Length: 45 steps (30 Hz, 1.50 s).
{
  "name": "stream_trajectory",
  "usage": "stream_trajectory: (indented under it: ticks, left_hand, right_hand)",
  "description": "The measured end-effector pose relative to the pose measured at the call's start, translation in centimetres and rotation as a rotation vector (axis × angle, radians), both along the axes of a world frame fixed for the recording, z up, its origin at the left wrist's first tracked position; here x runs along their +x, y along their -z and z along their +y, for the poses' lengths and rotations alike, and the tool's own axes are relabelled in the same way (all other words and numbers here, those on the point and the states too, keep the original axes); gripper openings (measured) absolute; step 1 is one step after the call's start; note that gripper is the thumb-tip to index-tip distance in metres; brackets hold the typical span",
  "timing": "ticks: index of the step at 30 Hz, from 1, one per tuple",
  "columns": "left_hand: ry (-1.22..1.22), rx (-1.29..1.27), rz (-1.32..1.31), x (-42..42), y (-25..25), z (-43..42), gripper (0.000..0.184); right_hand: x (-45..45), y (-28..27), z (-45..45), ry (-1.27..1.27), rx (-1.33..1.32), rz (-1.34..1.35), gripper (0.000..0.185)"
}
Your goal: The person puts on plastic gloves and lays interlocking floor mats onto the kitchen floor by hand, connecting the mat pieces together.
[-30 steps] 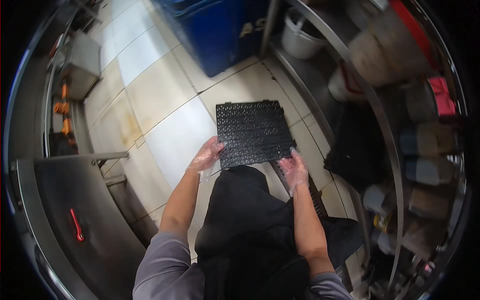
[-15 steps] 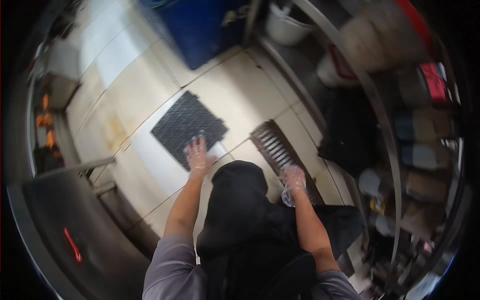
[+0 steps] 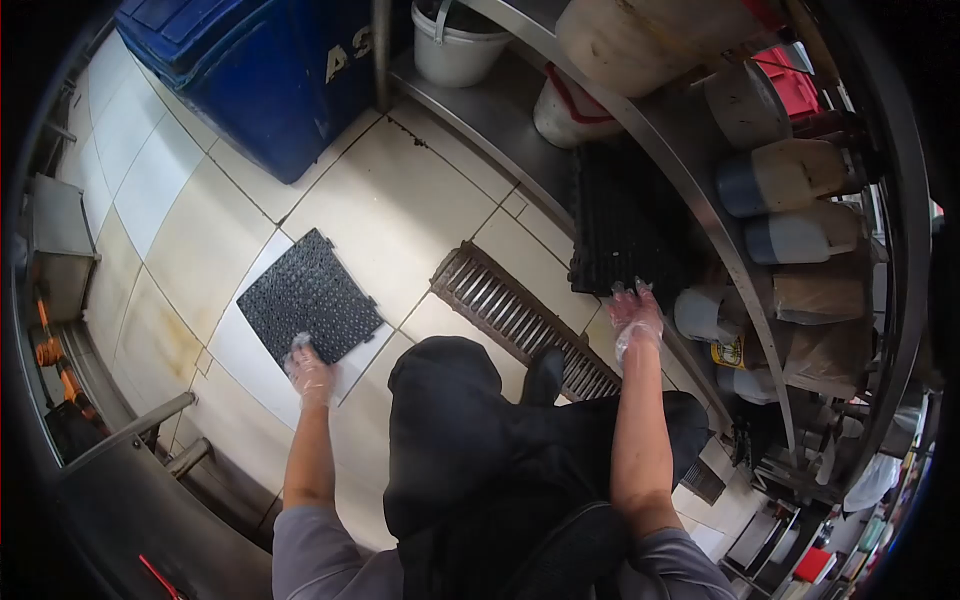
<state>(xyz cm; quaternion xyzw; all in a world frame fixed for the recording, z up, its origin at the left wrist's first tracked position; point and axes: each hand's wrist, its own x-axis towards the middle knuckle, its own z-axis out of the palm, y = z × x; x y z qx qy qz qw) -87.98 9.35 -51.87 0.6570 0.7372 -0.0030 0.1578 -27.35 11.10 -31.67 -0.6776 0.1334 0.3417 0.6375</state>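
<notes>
A square black textured plastic floor tile [image 3: 305,290] lies flat over the pale floor tiles. My left hand [image 3: 310,378], in a clear plastic glove, rests its fingertips on the near corner of that tile, fingers loosely extended. To the right, dark interlocking floor tiles [image 3: 625,215] sit beneath the metal shelving, apparently stacked. My right hand [image 3: 637,318], gloved too, reaches to their near edge with fingers spread. Whether its fingertips touch the edge is hard to make out.
A slotted metal drain grate [image 3: 515,310] runs along the floor between my hands. A blue bin [image 3: 250,100] stands ahead. On the right, a metal shelf [image 3: 690,180] holds jugs and containers; a white bucket [image 3: 455,45] sits low. A steel counter [image 3: 150,500] is at left.
My right hand has left the drain grate and moved to the dark tiles under the shelf. My left hand stays by the near corner of the black tile. The view has shifted right.
</notes>
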Motion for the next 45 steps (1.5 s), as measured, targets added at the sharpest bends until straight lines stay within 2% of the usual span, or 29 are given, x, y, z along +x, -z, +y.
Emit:
stream_trajectory:
  ticks: [2,3,4,7,11,12,14,17,18,21,22,24,26,27,28,29,30,33,36,39,41,42,45]
  left_hand:
    - [0.181,0.118,-0.060,3.1,-2.6,2.6,0.109]
    - [0.254,0.094,0.014,6.5,-6.4,4.2,0.109]
    - [0.287,0.054,-0.035,8.5,-7.1,5.0,0.107]
    - [0.321,-0.284,0.036,10.5,-4.1,7.5,0.107]
    - [0.252,-0.288,0.053,8.8,-2.8,7.3,0.101]
    - [0.240,-0.328,0.074,8.4,-3.6,6.9,0.099]
    - [0.175,-0.401,0.073,7.1,-4.4,6.0,0.095]
    - [0.114,-0.361,0.052,4.2,-4.3,4.1,0.094]
    - [0.260,-0.324,0.100,2.1,-1.7,3.3,0.095]
    - [0.283,-0.404,0.075,0.4,-0.9,3.8,0.092]
    - [0.074,-0.476,-0.021,4.0,-7.8,5.4,0.085]
    - [0.344,-0.004,0.009,5.3,-3.5,8.1,0.078]
    - [0.262,0.144,-0.561,14.3,-7.8,13.9,0.058]
    - [0.331,0.147,-0.668,19.3,-10.9,16.1,0.056]
    - [0.189,-0.039,-0.907,24.9,-14.6,17.2,0.057]
    - [0.253,-0.233,-1.086,29.1,-19.6,18.0,0.061]
    - [0.350,-0.258,-1.063,33.2,-22.6,18.4,0.061]
    - [0.319,-0.344,-1.434,44.7,-20.2,18.1,0.059]
    - [0.235,-0.280,-1.177,48.2,-22.1,17.5,0.059]
    - [0.057,-0.338,-1.383,49.4,-18.7,17.8,0.048]
    - [0.099,-0.471,-1.484,48.3,-19.9,18.7,0.050]
    - [0.121,-0.542,-1.534,47.9,-20.5,18.8,0.051]
    - [0.078,-0.499,-1.568,47.8,-21.1,18.0,0.049]
  right_hand:
    - [0.5,1.2,0.7,0.005,-0.034,0.006,0.024]
    - [0.8,1.9,0.9,0.000,-0.027,0.053,0.027]
    - [0.9,2.5,1.2,-0.006,-0.022,0.099,0.029]
    - [1.3,2.3,2.2,0.015,0.030,0.167,0.038]
    - [1.2,2.4,1.7,0.041,0.050,0.123,0.037]
    - [1.3,2.5,1.7,0.046,0.013,0.100,0.028]
    - [1.0,2.9,1.6,0.053,0.006,0.045,0.023]
    - [0.3,2.4,2.1,0.021,-0.021,0.006,0.018]
    - [0.1,2.1,2.1,0.003,-0.038,0.000,0.016]
    - [0.4,2.6,2.7,0.099,-0.092,0.010,0.017]
    - [0.6,2.6,2.7,0.074,-0.074,0.031,0.017]
    - [1.0,2.4,2.3,0.027,-0.041,0.067,0.016]
    - [0.8,2.9,1.7,0.017,0.029,0.046,0.017]
    - [0.8,3.2,1.3,0.013,0.060,0.033,0.018]
    - [0.9,3.2,1.1,0.008,0.048,0.064,0.018]
    - [1.1,3.1,1.3,0.003,0.040,0.094,0.019]
    - [1.4,3.0,1.4,-0.001,0.034,0.123,0.020]
    - [2.7,4.0,0.9,-0.050,0.107,0.237,0.020]
    - [2.2,3.7,0.9,0.035,0.165,0.254,0.019]
    - [1.6,3.8,0.7,0.068,0.212,0.195,0.012]
    - [2.4,6.5,-0.6,0.001,0.327,0.163,0.009]
    - [1.8,6.3,-0.7,0.026,0.330,0.172,0.009]
    - [-0.7,3.0,-1.5,0.039,0.373,0.223,0.011]
